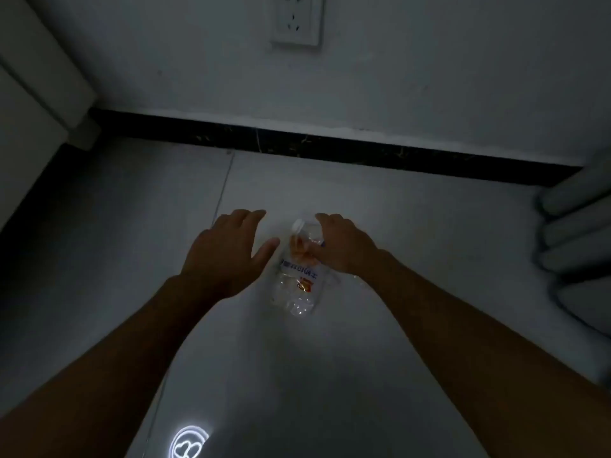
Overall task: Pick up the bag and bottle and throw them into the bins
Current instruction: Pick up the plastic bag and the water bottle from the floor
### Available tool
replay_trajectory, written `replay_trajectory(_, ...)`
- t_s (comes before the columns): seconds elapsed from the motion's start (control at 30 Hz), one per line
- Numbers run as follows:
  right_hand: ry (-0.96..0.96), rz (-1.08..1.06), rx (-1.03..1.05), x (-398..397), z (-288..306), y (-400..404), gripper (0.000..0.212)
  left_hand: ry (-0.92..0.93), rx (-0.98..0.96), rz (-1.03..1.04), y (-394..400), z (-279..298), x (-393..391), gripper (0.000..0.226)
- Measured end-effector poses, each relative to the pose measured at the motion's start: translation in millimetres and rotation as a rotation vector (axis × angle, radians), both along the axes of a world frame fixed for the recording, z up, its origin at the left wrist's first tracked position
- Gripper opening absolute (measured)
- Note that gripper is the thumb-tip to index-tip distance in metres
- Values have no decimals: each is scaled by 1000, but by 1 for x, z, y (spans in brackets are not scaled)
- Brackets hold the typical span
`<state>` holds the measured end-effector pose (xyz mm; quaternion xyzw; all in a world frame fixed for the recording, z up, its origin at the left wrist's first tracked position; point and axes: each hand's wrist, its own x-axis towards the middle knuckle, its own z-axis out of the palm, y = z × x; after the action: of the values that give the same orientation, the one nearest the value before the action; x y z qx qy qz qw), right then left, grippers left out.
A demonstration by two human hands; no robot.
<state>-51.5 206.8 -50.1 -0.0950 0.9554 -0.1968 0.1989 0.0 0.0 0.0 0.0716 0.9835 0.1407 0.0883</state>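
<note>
A clear plastic bottle (299, 279) with a white cap and a printed label lies on the pale tiled floor, cap pointing toward the wall. My right hand (344, 244) rests over its neck, fingers curled around the upper part. My left hand (228, 249) hovers just left of the bottle, fingers spread and holding nothing. A thin clear film shows faintly beside the bottle's right side; I cannot tell whether it is the bag. No bin is in view.
A white wall with a black skirting board (330, 147) runs across the far side, with a power socket (297, 19) above. A pale cabinet edge (43, 94) stands at left. Folded grey bedding or cushions (578, 233) sit at right. The room is dim.
</note>
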Motion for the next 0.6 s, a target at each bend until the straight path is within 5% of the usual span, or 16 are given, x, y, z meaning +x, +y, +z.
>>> replay_trajectory(0.33, 60, -13, 57, -3, -22, -6, 59, -3, 0, -28, -2, -33, -5, 77)
replay_trajectory(0.6, 176, -61, -11, -5, 20, 44, 66, -123, 13, 34, 38, -63, -12, 86)
